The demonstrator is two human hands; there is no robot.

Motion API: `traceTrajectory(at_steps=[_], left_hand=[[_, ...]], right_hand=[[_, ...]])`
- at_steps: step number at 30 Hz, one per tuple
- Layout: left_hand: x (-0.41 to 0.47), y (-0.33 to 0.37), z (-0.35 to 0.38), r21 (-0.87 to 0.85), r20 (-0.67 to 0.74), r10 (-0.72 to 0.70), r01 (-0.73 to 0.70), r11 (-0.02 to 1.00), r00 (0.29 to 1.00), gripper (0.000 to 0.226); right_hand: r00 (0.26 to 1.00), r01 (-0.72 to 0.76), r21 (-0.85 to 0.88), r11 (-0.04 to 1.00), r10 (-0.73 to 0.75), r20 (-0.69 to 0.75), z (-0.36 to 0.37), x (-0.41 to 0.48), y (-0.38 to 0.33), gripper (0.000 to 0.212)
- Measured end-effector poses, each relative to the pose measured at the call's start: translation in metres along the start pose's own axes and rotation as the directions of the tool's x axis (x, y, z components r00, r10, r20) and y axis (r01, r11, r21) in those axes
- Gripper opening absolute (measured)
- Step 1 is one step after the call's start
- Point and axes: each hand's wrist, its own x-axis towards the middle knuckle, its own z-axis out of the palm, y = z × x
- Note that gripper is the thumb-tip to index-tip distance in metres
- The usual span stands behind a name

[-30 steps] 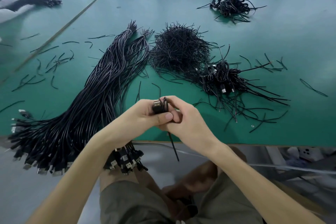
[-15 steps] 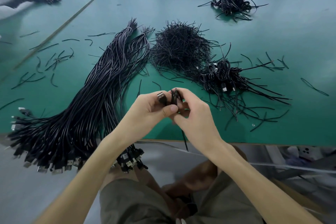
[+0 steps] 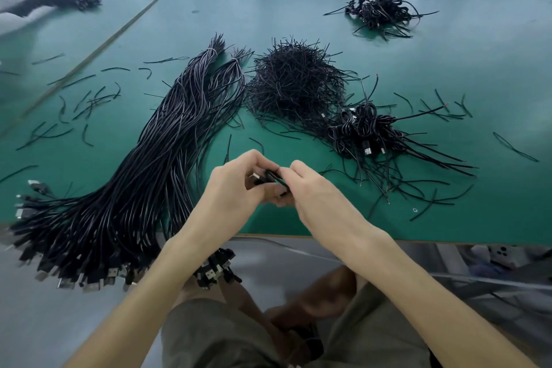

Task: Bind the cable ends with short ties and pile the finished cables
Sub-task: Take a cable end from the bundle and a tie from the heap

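Head view: the left hand [image 3: 236, 188] and right hand [image 3: 316, 197] meet above the green table's [image 3: 466, 69] near edge, both pinching one small coiled cable [image 3: 270, 178] held between their fingertips. To the left lies one long cable bundle [image 3: 143, 176]. Ahead sits one heap of short ties [image 3: 294, 84]. Two finished-cable piles lie on the right, one near [image 3: 367, 134] and one far [image 3: 380, 13].

I see open lane on bare green table [image 3: 493, 75] at far right. Long cable bundle [image 3: 143, 176] blocks left side and overhangs near edge. Tie heap [image 3: 292, 84] sits dead ahead, touching finished pile [image 3: 367, 134] on its right. Narrow bare strip along near edge between bundle and pile.
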Motion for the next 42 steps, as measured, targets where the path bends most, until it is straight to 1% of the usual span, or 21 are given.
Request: traceTrajectory(at_steps=[3, 5, 8, 11, 12, 14, 18, 21, 24, 26, 28, 30, 31, 32, 33, 34, 35, 36, 39, 41, 42], left_hand=[[-0.001, -0.001, 0.003, -0.071, -0.009, -0.01, 0.01, 0.997, 1.0, 0.03], [0.0, -0.003, 0.0, -0.108, 0.018, -0.013, 0.015, 0.994, 1.0, 0.029], [0.005, -0.004, -0.01, -0.132, 0.106, -0.039, 0.053, 0.99, 0.994, 0.029], [0.008, -0.002, -0.017, -0.161, 0.182, -0.07, 0.1, 0.982, 0.981, 0.041], [0.009, -0.002, -0.017, -0.137, 0.179, -0.074, 0.099, 0.986, 0.981, 0.043], [0.009, -0.001, -0.014, -0.097, 0.151, -0.062, 0.077, 0.992, 0.987, 0.038], [0.014, -0.01, -0.007, -0.158, 0.079, -0.07, 0.082, 0.984, 0.994, 0.02], [0.02, -0.019, -0.003, -0.166, 0.032, -0.07, 0.075, 0.983, 0.997, 0.016], [0.03, -0.029, 0.0, -0.209, 0.034, -0.07, 0.076, 0.975, 0.997, 0.017], [0.038, -0.035, 0.002, -0.24, 0.029, -0.081, 0.086, 0.967, 0.996, 0.018], [0.044, -0.038, 0.004, -0.269, 0.03, -0.093, 0.097, 0.958, 0.995, 0.017], [0.051, -0.041, 0.004, -0.276, 0.069, -0.086, 0.102, 0.956, 0.994, 0.013], [0.054, -0.042, 0.004, -0.247, 0.103, -0.076, 0.1, 0.964, 0.992, 0.01], [0.056, -0.043, 0.005, -0.168, 0.14, -0.059, 0.083, 0.982, 0.988, 0.007], [0.058, -0.043, 0.006, -0.04, 0.175, -0.033, 0.041, 0.998, 0.984, 0.008], [0.059, -0.042, 0.007, 0.108, 0.21, -0.002, -0.021, 0.994, 0.978, 0.014], [0.059, -0.042, 0.008, 0.239, 0.245, 0.028, -0.089, 0.967, 0.969, 0.022], [0.059, -0.04, 0.009, 0.334, 0.277, 0.045, -0.14, 0.932, 0.96, 0.029], [0.055, -0.038, 0.008, 0.462, 0.345, 0.052, -0.217, 0.86, 0.937, 0.04], [0.052, -0.039, 0.007, 0.497, 0.348, 0.108, -0.281, 0.821, 0.931, 0.04], [0.051, -0.038, 0.008, 0.508, 0.345, 0.133, -0.304, 0.806, 0.929, 0.041]], right_hand=[[0.999, 0.002, -0.143, 0.99, 0.003, 0.04, 0.006, 0.001, -0.002, 0.049], [0.998, -0.005, -0.182, 0.983, 0.017, 0.064, 0.008, 0.002, -0.002, 0.048], [0.994, 0.001, -0.16, 0.987, 0.016, 0.105, 0.007, 0.003, 0.002, 0.047], [0.993, 0.005, -0.13, 0.991, 0.01, 0.115, 0.008, 0.004, 0.004, 0.043], [0.994, 0.008, -0.132, 0.991, 0.007, 0.113, 0.01, 0.005, 0.004, 0.042], [0.995, 0.019, -0.13, 0.991, -0.005, 0.104, 0.012, 0.006, 0.004, 0.042], [0.997, 0.016, -0.095, 0.995, -0.009, 0.076, 0.014, 0.011, 0.009, 0.04], [0.994, 0.073, -0.131, 0.989, -0.061, 0.09, 0.015, 0.014, 0.012, 0.035], [0.997, 0.043, -0.093, 0.995, -0.037, 0.067, 0.013, 0.019, 0.017, 0.034], [0.997, 0.021, -0.137, 0.99, -0.011, 0.078, 0.012, 0.024, 0.02, 0.034], [0.995, 0.009, -0.205, 0.979, 0.011, 0.097, 0.012, 0.028, 0.024, 0.027], [0.995, 0.009, -0.281, 0.96, 0.019, 0.097, 0.011, 0.031, 0.026, 0.024], [0.995, 0.016, -0.314, 0.949, 0.016, 0.099, 0.011, 0.032, 0.028, 0.026], [0.994, 0.022, -0.342, 0.939, 0.015, 0.107, 0.011, 0.032, 0.03, 0.03], [0.994, 0.027, -0.365, 0.931, 0.014, 0.111, 0.011, 0.032, 0.031, 0.034], [0.994, 0.027, -0.386, 0.922, 0.017, 0.109, 0.012, 0.033, 0.033, 0.038], [0.994, 0.024, -0.406, 0.914, 0.02, 0.103, 0.013, 0.033, 0.034, 0.039], [0.996, 0.024, -0.426, 0.904, 0.018, 0.093, 0.015, 0.033, 0.035, 0.037], [0.999, 0.017, -0.458, 0.889, 0.007, 0.05, 0.021, 0.034, 0.035, 0.023], [0.999, -0.007, -0.455, 0.89, 0.021, 0.025, 0.024, 0.033, 0.033, 0.014], [0.999, -0.025, -0.441, 0.897, 0.031, 0.007, 0.024, 0.033, 0.033, 0.013]])
